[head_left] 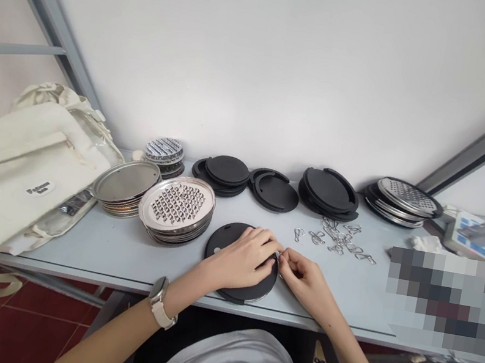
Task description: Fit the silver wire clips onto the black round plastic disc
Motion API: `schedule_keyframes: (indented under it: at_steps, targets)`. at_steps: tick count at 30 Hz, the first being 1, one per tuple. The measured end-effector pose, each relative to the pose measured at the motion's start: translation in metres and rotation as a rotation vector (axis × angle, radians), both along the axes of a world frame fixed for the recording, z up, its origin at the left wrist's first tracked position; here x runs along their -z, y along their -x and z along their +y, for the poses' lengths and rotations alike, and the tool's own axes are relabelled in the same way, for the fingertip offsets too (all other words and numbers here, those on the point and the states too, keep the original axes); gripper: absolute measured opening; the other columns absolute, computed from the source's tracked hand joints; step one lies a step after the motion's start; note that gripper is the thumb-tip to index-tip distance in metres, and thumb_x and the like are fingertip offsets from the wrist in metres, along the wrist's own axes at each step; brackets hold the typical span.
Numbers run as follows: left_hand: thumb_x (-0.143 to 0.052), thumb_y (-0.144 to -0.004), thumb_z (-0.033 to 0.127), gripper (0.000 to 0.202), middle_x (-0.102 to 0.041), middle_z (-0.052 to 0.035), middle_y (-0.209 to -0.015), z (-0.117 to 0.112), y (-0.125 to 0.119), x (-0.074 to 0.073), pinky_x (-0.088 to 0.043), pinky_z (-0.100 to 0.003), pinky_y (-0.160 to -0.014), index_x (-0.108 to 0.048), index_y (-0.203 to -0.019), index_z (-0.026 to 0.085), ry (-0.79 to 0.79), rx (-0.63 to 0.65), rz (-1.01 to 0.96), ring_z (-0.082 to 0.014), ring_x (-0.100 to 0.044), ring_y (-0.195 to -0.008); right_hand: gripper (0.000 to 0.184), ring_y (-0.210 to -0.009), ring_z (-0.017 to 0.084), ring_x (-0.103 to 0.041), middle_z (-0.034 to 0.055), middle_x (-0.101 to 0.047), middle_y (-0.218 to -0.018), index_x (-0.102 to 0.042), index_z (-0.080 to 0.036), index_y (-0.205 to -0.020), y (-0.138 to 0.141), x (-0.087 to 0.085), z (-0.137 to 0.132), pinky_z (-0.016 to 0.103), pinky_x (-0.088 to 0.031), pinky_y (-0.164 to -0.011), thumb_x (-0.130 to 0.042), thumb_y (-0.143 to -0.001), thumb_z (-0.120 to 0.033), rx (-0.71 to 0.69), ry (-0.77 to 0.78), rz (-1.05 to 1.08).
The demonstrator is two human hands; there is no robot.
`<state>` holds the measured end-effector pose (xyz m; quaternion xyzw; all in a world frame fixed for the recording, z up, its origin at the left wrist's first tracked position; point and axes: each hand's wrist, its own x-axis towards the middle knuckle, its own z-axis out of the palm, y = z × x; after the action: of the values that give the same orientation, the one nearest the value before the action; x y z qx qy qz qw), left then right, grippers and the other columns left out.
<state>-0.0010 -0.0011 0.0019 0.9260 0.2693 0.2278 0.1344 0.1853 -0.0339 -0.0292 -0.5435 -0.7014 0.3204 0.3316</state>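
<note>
A round black disc (247, 292) lies near the front edge of the table, with a small slot at its upper left and a thin metallic rim showing at its lower right. My left hand (246, 256) rests on top of it, fingers curled over its right side and holding it down. At that right edge, the fingers of my right hand (301, 275) are pinched together beside my left fingertips; what they hold is too small and hidden to name. Behind my right hand lie several loose wire clips (339, 241).
Left of the disc stand a stack of grater discs (178, 205), plain metal discs (128, 181) and smaller grater discs (164, 148). Black round pieces (228, 170) line the wall, with more grater discs (407, 197) at right. A cream bag (39, 172) covers the left end.
</note>
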Motion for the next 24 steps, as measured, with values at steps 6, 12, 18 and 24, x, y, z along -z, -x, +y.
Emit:
schedule_keyframes:
  at_steps: [6,12,18,24]
  targets:
    - [-0.045,-0.092,0.015,0.022,-0.053,-0.0080,-0.109,0.0000,-0.0003,0.0001,-0.040,-0.038,-0.093,-0.052,-0.112,0.019,0.008,-0.006,0.001,-0.0219,-0.050,-0.105,0.037,-0.053,0.010,-0.027,-0.0064,-0.027,-0.057,-0.036,-0.021,-0.065,0.0014,-0.0003,0.0002,0.023,-0.025,-0.049,-0.042,-0.093,-0.044,-0.008,-0.011,0.000]
    - [-0.045,-0.093,0.015,0.024,-0.055,-0.0080,-0.114,0.0000,0.0004,0.0002,-0.040,-0.038,-0.096,-0.052,-0.115,0.019,0.016,0.004,-0.017,-0.0212,-0.050,-0.109,0.033,-0.053,0.011,-0.028,-0.0067,-0.028,-0.057,-0.037,-0.021,-0.068,0.0023,0.0010,0.0001,0.023,-0.025,-0.050,-0.040,-0.094,-0.042,-0.015,-0.011,-0.002]
    - [-0.045,-0.092,0.014,0.026,-0.056,-0.0085,-0.118,0.0003,-0.0002,0.0008,-0.038,-0.037,-0.099,-0.052,-0.117,0.018,0.014,0.015,-0.027,-0.0210,-0.049,-0.114,0.030,-0.054,0.011,-0.029,-0.0065,-0.029,-0.058,-0.038,-0.021,-0.070,0.0017,-0.0011,0.0001,0.023,-0.025,-0.051,-0.040,-0.094,-0.038,-0.023,-0.006,-0.011]
    - [-0.046,-0.092,0.016,0.023,-0.055,-0.0088,-0.118,0.0002,-0.0001,0.0016,-0.039,-0.038,-0.099,-0.053,-0.114,0.017,0.004,-0.008,-0.015,-0.0219,-0.048,-0.114,0.029,-0.054,0.011,-0.029,-0.0068,-0.029,-0.057,-0.038,-0.021,-0.069,0.0012,-0.0018,-0.0005,0.023,-0.025,-0.051,-0.040,-0.093,-0.037,-0.024,-0.006,-0.016]
